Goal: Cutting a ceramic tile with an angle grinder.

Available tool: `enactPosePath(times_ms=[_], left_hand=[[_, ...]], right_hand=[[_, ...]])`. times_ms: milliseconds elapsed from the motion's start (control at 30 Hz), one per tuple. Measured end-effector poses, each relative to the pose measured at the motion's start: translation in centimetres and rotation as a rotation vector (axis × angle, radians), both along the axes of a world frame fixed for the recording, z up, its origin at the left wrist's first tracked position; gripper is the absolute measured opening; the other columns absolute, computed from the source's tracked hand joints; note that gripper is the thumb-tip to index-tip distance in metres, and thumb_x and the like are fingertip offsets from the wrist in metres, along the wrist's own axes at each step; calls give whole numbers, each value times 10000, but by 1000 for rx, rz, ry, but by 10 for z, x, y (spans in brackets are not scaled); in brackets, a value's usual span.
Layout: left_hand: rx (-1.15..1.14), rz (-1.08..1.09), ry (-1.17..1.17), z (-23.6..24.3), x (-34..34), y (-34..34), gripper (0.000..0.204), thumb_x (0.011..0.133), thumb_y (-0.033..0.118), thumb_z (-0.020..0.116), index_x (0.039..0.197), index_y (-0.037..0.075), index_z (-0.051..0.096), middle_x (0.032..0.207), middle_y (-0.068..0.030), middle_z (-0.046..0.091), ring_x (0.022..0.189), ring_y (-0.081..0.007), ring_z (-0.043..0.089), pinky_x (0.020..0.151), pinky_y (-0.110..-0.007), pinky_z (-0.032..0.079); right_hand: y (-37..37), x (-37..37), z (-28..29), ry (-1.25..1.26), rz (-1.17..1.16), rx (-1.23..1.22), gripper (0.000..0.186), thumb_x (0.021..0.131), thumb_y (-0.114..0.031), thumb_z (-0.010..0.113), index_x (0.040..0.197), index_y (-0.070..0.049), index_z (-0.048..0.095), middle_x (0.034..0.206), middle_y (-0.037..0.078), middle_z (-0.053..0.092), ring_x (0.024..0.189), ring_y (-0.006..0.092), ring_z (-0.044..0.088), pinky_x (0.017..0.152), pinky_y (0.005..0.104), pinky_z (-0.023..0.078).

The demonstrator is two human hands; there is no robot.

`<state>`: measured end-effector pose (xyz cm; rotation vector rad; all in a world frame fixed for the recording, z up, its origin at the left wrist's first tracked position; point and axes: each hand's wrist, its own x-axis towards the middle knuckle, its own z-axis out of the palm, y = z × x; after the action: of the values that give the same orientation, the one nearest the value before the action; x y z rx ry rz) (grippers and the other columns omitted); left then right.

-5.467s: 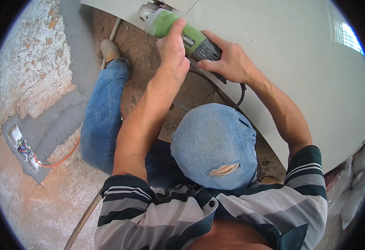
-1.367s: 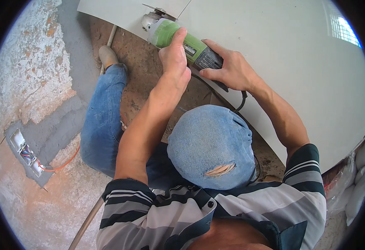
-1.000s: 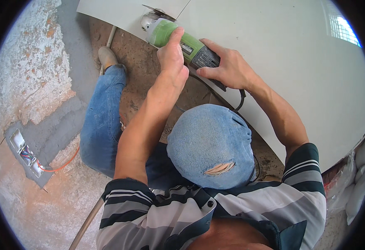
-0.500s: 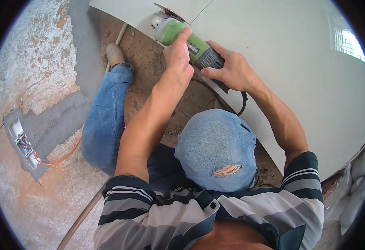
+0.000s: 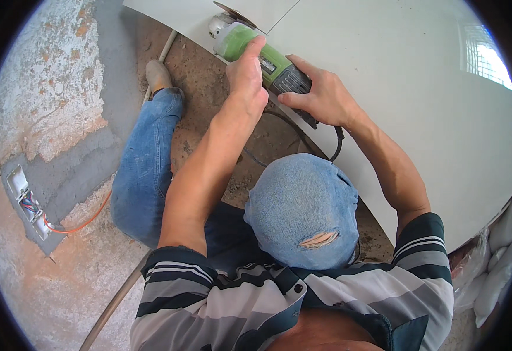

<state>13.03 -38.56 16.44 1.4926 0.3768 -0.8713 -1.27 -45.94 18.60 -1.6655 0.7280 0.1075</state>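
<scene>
Both of my hands grip a green and black angle grinder (image 5: 275, 65) at the near edge of a large pale glossy tile (image 5: 385, 105). My left hand (image 5: 248, 76) wraps round the green front of its body, thumb lying along the top. Round the black rear end, my right hand (image 5: 320, 90) is closed, thumb on the near side and fingers on the far side. A thin disc (image 5: 235, 14) at the grinder's head stands over the tile, beside a straight dark line (image 5: 283, 16). Whether the disc touches the tile I cannot tell.
The grinder's black cord (image 5: 339, 143) drops past the tile's edge near my bent knee (image 5: 303, 205). On the left, a rough wall (image 5: 63, 88) holds an open electrical box (image 5: 31, 202) with loose wires and an orange cable (image 5: 86, 228). White bags (image 5: 493, 275) lie at the lower right.
The whole scene has shifted very slightly to the left in view. My hands keep the same grip on the angle grinder, which stays by the dark line.
</scene>
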Motion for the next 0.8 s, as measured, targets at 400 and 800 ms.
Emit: enactPosePath(times_ms=[400,800], left_hand=[[23,6,19,-2,3,-2,441,786,220,764,1133,1,604,1104,-62,611,996,-186,570,867,-358,462],[-172,-80,-289,82,62,-42,297,793,180,741,1044,87,612,937,-30,641,852,-202,639,790,-385,533]], right_hand=[[-4,3,4,18,12,50,815,711,-377,737,1376,10,467,989,237,665,898,285,664,830,351,507],[-23,45,46,-313,-79,-150,797,723,-342,763,1398,-49,455,909,220,685,838,290,693,791,367,530]])
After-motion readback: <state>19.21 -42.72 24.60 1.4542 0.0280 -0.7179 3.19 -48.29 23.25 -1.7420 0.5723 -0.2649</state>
